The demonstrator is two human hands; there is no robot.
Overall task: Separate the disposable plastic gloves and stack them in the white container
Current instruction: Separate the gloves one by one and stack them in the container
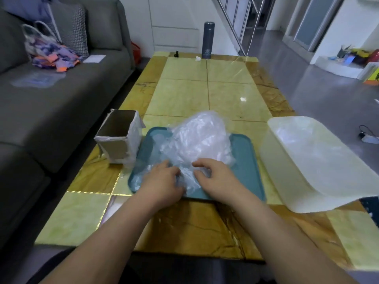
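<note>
Left hand (164,178), right hand (214,176): gloves (198,136) in grip

Home living room; grey sofa (61,95) left of tiled coffee table (205,89), staircase railing (235,23) behind it, glossy floor (307,83) right

Bare tabletop (207,95) beyond glove heap (196,138)

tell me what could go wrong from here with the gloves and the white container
1. The gloves are one crumpled heap on the teal tray; with the left hand and right hand both pinching into it, several may lift together.
2. The white container seems to overhang the right edge of the table; a bump while stacking might tip it off.
</note>
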